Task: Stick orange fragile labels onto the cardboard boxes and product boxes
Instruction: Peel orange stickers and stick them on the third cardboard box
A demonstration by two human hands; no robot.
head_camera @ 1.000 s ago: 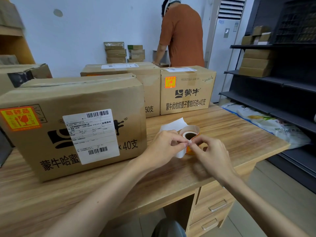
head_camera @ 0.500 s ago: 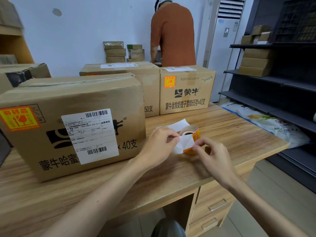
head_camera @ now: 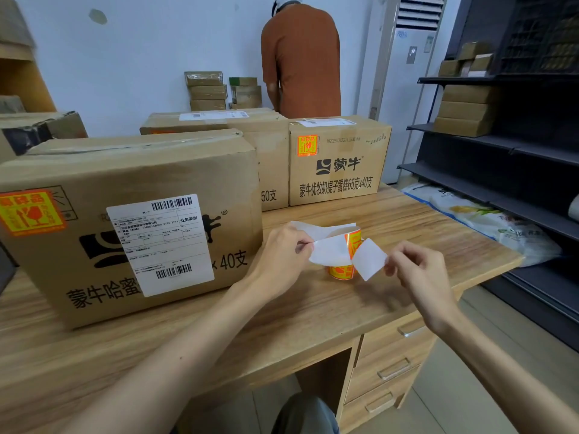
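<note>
A roll of orange fragile labels [head_camera: 344,270] stands on the wooden desk [head_camera: 313,317] in front of me. My left hand [head_camera: 282,261] pinches the white backing strip [head_camera: 327,252] that trails off the roll. My right hand [head_camera: 416,270] pinches the edge of a label [head_camera: 369,259] peeled away from the strip, its white back towards me. A large cardboard box [head_camera: 125,220] at my left carries an orange fragile label [head_camera: 29,213] and a white shipping label. A smaller box [head_camera: 340,161] behind also carries an orange label [head_camera: 307,145]. A third box [head_camera: 219,123] sits between them.
A person in an orange shirt [head_camera: 302,61] stands behind the boxes with their back to me. Dark shelving [head_camera: 501,142] with small brown boxes fills the right side. A printed bag [head_camera: 488,220] lies beside the desk's right edge. More small boxes [head_camera: 206,90] are stacked against the far wall.
My hands have moved apart. The right hand pulled a label off the backing strip to the right while the left hand kept hold of the strip.
</note>
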